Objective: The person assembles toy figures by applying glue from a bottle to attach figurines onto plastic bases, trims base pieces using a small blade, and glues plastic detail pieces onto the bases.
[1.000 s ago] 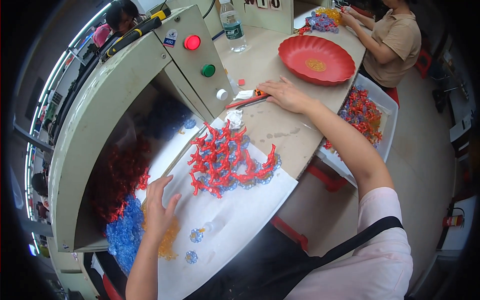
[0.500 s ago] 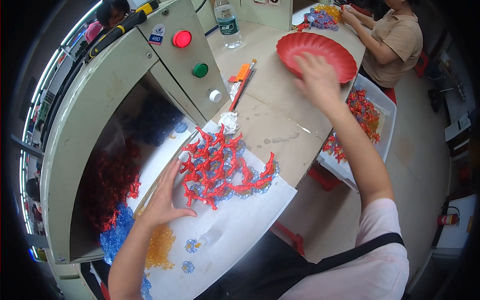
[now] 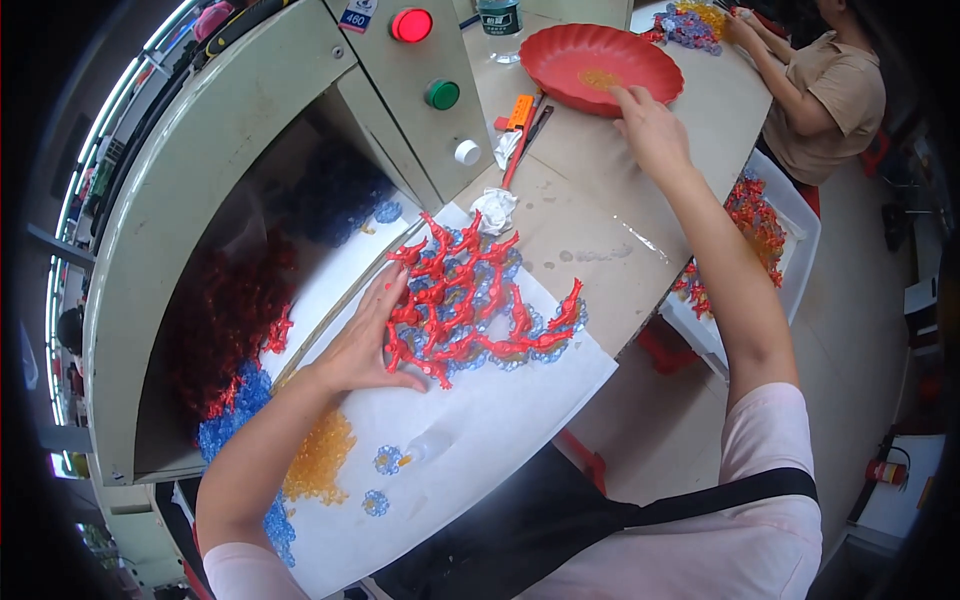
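My left hand point(image 3: 362, 345) lies beside a cluster of red figurines point(image 3: 455, 290), thumb and fingers spread apart, fingertips against its left edge. The glossy figurines stand on clear blue flower-shaped pieces, packed close on a white paper sheet point(image 3: 480, 430). My right hand point(image 3: 650, 128) reaches far out to a red scalloped dish point(image 3: 560, 55), its thumb and fingers closed at the near rim. A few yellow bits point(image 3: 598, 78) lie in the dish. Two loose blue flower pieces point(image 3: 375, 502) and a small clear bottle with an orange tip point(image 3: 430, 445) rest near the paper's front.
On the left stands a pale green cabinet point(image 3: 140, 300) with blue pieces point(image 3: 235, 415) at its opening. A yellow pile point(image 3: 322, 460) lies by my left forearm. Beyond are an orange cutter point(image 3: 519, 112) and crumpled tissue point(image 3: 494, 210). A white bin point(image 3: 800, 260) and another person point(image 3: 830, 90) are right.
My view has shifted. The red dish has slid left across the table. My right hand, blurred over it before, is now at its near rim; my left hand stays by the figurines.
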